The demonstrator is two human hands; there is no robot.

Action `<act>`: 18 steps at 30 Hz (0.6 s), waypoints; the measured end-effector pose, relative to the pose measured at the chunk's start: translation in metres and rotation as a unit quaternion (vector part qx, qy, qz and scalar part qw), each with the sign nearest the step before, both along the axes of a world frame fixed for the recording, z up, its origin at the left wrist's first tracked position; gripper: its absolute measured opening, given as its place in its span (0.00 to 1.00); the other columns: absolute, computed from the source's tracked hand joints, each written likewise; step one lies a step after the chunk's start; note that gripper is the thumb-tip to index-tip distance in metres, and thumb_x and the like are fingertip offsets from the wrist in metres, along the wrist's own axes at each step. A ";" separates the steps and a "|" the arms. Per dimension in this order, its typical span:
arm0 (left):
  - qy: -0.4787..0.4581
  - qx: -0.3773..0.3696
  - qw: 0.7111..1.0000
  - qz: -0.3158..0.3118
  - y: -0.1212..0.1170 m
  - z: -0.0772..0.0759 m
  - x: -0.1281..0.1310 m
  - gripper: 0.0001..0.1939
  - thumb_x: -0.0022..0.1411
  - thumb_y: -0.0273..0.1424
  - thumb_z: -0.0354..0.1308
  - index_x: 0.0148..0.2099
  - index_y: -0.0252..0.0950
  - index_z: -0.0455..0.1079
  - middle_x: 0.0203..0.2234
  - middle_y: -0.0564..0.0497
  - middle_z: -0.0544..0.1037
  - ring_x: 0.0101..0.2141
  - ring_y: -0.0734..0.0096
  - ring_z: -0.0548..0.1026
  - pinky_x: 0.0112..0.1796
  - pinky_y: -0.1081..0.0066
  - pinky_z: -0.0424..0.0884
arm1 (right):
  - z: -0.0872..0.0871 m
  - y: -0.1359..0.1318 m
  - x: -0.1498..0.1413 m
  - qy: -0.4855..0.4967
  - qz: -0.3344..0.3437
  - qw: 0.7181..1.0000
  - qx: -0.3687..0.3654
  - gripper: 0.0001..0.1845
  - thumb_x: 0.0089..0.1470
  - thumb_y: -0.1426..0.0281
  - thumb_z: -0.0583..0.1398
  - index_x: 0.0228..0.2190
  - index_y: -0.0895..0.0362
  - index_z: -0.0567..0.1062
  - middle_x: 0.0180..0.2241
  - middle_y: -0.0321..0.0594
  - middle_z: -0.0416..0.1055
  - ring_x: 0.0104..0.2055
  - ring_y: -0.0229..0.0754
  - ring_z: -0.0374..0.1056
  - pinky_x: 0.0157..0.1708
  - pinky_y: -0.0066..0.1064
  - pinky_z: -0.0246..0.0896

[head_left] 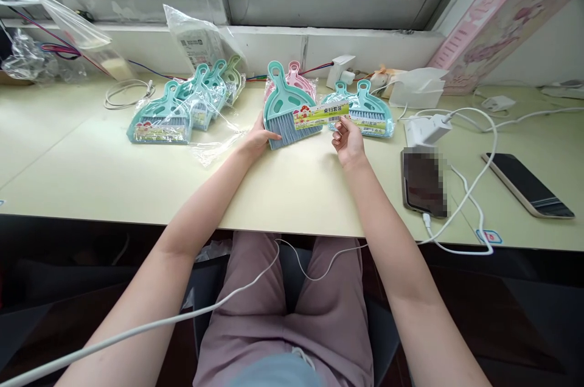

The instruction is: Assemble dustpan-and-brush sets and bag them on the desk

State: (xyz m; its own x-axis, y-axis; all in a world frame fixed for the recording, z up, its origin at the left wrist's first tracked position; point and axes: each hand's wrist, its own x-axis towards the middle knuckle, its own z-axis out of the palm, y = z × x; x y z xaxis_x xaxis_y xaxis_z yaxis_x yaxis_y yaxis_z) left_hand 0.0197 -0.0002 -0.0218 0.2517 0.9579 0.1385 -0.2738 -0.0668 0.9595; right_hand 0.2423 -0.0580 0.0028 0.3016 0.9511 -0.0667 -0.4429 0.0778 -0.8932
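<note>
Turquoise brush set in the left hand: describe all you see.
The turquoise brush set looks plastic, its looped handle up and grey-blue bristles below. It leans left, the left hand holding its lower left corner. The right hand holds a printed card across its front; whether they touch is unclear. A pink set shows behind.

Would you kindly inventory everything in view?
Window: one, grey, back
Table: one, pale yellow, below window
Loose dustpan and brush: one set, teal and grey, middle
Label: one, yellowish, before brush
Wrapped dustpan: one, pink, behind loose dustpan
Other wrapped dustpans: about six, teal and green, both sides
Plastic bags: several, clear, mostly left
Box: one, pink, back right
Tissues: count unclear, white, beside box
Phones: two, dark, right
Chargers and cables: several, white, mostly right
Wires: several, mixed colours, back
Trousers: one pair, mauve, below table
Left hand: one, bare, holding dustpan
Right hand: one, bare, holding label
</note>
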 end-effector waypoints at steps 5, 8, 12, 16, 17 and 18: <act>0.013 -0.012 1.000 -0.009 -0.001 -0.001 -0.002 0.53 0.36 0.19 0.62 0.67 0.48 0.55 0.54 0.49 0.74 0.57 0.49 0.69 0.58 0.48 0.66 | 0.006 -0.004 -0.003 -0.033 0.029 0.999 0.003 0.20 0.46 0.57 0.68 0.25 0.53 0.64 0.18 0.24 0.61 0.14 0.27 0.54 0.11 0.21 0.46; 0.035 -0.025 0.999 0.001 -0.003 -0.002 -0.002 0.53 0.37 0.19 0.61 0.67 0.48 0.55 0.55 0.49 0.73 0.59 0.48 0.68 0.57 0.49 0.67 | 0.011 -0.010 -0.008 -0.046 0.076 0.996 0.008 0.18 0.48 0.58 0.68 0.25 0.53 0.65 0.19 0.26 0.64 0.16 0.28 0.58 0.13 0.21 0.51; 0.062 -0.016 0.998 0.002 -0.007 -0.003 0.001 0.53 0.36 0.17 0.61 0.66 0.49 0.57 0.56 0.48 0.72 0.59 0.44 0.66 0.56 0.48 0.68 | 0.008 -0.013 -0.015 -0.066 0.151 0.986 0.004 0.16 0.46 0.61 0.70 0.26 0.54 0.68 0.22 0.29 0.70 0.17 0.29 0.63 0.15 0.21 0.56; 0.044 0.001 0.999 -0.010 -0.008 -0.003 0.005 0.52 0.37 0.18 0.62 0.67 0.46 0.57 0.54 0.46 0.74 0.59 0.42 0.67 0.56 0.48 0.68 | 0.001 -0.011 -0.019 -0.119 0.206 0.971 -0.023 0.16 0.42 0.65 0.72 0.26 0.56 0.70 0.24 0.34 0.75 0.17 0.30 0.66 0.15 0.20 0.58; 0.037 0.005 0.999 -0.012 -0.007 -0.003 0.006 0.52 0.38 0.18 0.62 0.67 0.46 0.57 0.54 0.46 0.74 0.59 0.43 0.67 0.57 0.49 0.68 | 0.002 -0.013 -0.020 -0.122 0.220 0.968 -0.017 0.16 0.42 0.65 0.72 0.27 0.57 0.71 0.25 0.35 0.75 0.18 0.31 0.67 0.15 0.20 0.58; 0.030 0.009 0.999 -0.014 -0.007 -0.003 0.006 0.52 0.38 0.18 0.62 0.67 0.45 0.56 0.54 0.45 0.74 0.59 0.44 0.67 0.57 0.49 0.67 | 0.005 -0.015 -0.020 -0.117 0.235 0.965 -0.005 0.16 0.43 0.65 0.72 0.27 0.57 0.71 0.25 0.35 0.76 0.18 0.31 0.67 0.15 0.20 0.59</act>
State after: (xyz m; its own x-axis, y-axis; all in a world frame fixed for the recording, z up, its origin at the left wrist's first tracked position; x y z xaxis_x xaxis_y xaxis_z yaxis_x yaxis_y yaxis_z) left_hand 0.0259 -0.0074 -0.0245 0.2866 0.9478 0.1399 -0.2172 -0.0780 0.9730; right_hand 0.2220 -0.0733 0.0076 -0.1544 0.9862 -0.0596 -0.2125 -0.0920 -0.9728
